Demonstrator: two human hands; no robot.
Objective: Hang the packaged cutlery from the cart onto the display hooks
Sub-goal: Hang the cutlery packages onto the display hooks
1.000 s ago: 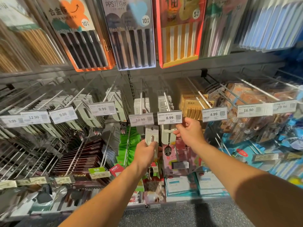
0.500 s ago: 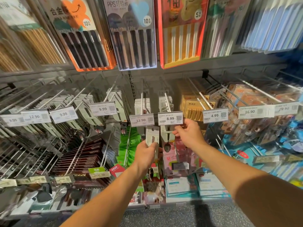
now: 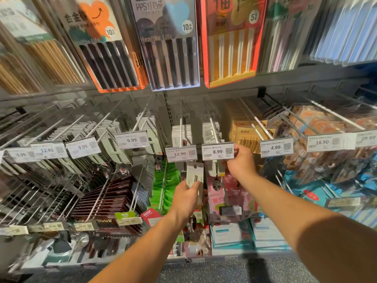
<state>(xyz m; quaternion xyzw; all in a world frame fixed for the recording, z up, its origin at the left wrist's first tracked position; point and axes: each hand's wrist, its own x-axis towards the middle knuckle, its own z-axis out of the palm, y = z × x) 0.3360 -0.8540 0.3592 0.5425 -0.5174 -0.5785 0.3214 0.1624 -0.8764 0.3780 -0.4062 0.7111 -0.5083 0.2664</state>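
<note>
- Display wall (image 3: pixel 204 92): rows of wire hooks are seen, chopstick boxes above, carded cutlery stocked behind the price tags. No cart is in view.
- Right hand (image 3: pixel 240 164): raised to the 8.99 price tag (image 3: pixel 217 151), its right edge is pinched by the fingers. A second ago the hand sat slightly lower under the tag; the tag now looks tipped up, so the hook (image 3: pixel 213 127) end is probably being cleared.
- Left hand (image 3: pixel 184 198): closed around the lower part of a packaged cutlery card (image 3: pixel 194 174), held upright just below the 12.90 tag (image 3: pixel 181 153), between the two tags. Position is almost unchanged over the last second.
- Card's hang hole is seen near its top edge, not yet threaded on any hook.
- Judgement: tag is lifted, card is staged; next the hole must be lined up with the hook tip and slid on. Which hook is targeted cannot be told for sure.
</note>
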